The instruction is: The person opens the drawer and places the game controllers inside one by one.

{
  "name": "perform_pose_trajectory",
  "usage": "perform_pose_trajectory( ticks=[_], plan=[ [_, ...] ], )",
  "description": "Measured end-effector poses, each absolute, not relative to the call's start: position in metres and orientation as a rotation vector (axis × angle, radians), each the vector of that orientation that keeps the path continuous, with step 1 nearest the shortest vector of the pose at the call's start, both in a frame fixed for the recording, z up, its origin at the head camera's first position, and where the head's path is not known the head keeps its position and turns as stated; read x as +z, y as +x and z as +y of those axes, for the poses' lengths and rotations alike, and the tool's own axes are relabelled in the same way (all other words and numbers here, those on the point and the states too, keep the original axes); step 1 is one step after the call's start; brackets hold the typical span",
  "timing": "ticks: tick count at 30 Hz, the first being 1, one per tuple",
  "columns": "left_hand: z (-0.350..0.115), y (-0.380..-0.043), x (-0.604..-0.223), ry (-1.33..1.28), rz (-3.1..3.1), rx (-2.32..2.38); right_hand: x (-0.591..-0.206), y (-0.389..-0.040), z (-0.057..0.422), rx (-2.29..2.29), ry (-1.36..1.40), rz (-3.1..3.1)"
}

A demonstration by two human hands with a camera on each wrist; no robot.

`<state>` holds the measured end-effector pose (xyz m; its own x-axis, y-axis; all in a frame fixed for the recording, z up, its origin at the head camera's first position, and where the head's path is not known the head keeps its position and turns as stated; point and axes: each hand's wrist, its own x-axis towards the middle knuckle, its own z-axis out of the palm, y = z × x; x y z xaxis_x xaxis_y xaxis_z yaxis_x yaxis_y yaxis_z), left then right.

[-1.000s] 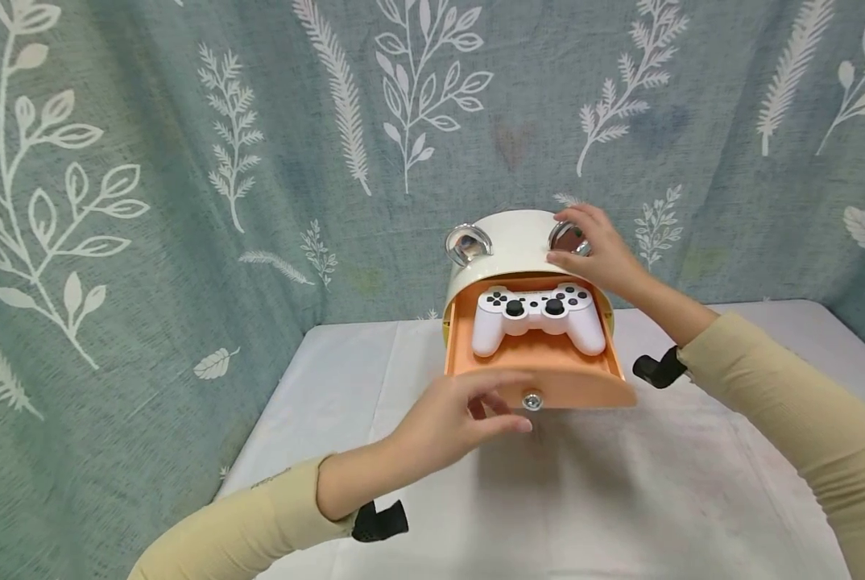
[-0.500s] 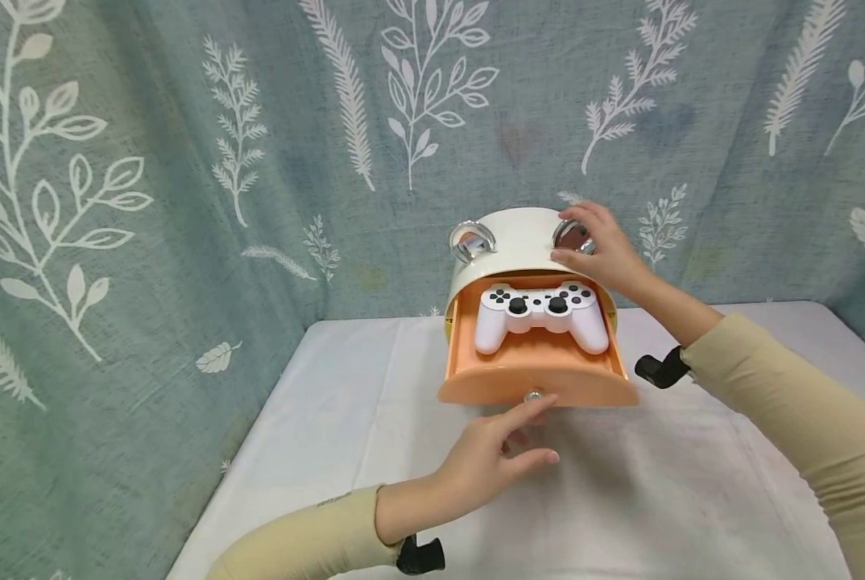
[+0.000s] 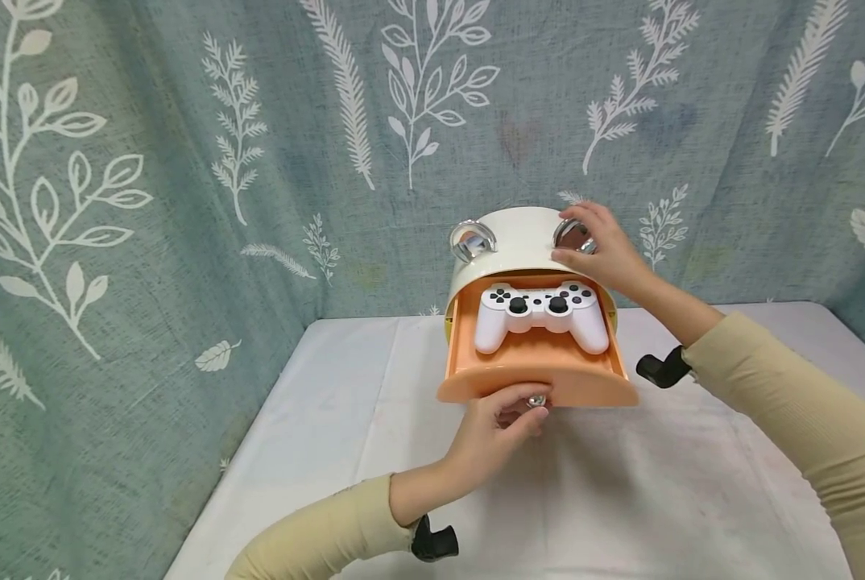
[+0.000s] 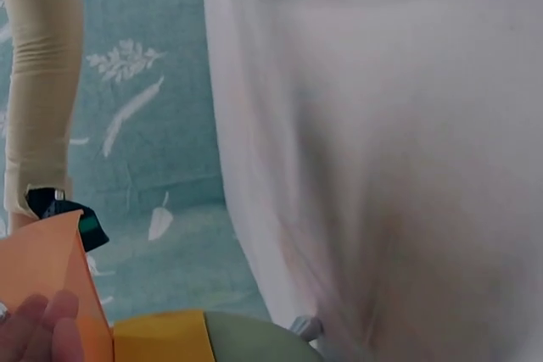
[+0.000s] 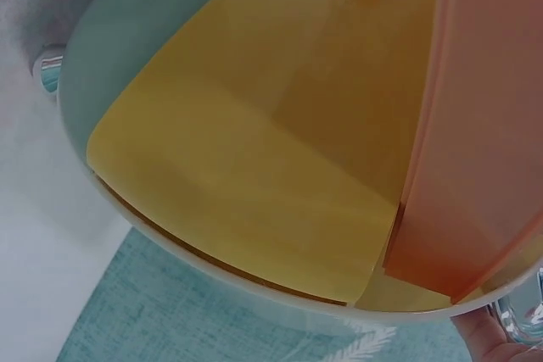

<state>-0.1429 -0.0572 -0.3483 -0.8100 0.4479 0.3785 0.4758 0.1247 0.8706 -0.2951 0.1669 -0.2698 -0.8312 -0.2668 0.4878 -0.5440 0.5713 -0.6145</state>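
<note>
A white rounded box (image 3: 521, 238) with two chrome ring-shaped pieces on top has its orange drawer (image 3: 592, 388) pulled out. Inside the drawer lies a white game controller (image 3: 525, 321) with black sticks. My left hand (image 3: 486, 435) pinches the small round drawer knob (image 3: 537, 400) between thumb and fingers; in the left wrist view its fingertips (image 4: 34, 324) show against the drawer front. The right hand (image 3: 606, 251) grips the right chrome ring (image 3: 567, 228), partly covering it. From below, the right wrist view shows the box's yellow underside (image 5: 229, 167) beside the drawer.
The box is near the back of a table with a white cloth (image 3: 345, 379). Behind and to the left hangs a green-blue curtain (image 3: 273, 153) with white leaf prints. Another chrome ring (image 3: 489, 234) is at the box's top left. Black wrist mounts (image 3: 663, 368) sit at both cuffs.
My left hand has come from over the drawer front's left side, down and right to the knob, and its fingers have curled round it. The right hand stays on its ring.
</note>
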Motion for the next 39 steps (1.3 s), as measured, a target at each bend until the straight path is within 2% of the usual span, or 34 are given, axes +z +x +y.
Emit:
perform_pose_trajectory(
  ticks=[21,39],
  plan=[
    [-0.059,-0.164,-0.333,-1.054,-2.315,-1.850,-0.267,-0.292,0.164,1.111,0.646,-2.493],
    [-0.051,-0.183,-0.295,-0.948,-2.393,-1.879,-0.267,-0.289,0.165,1.103,0.683,-2.474]
  ],
)
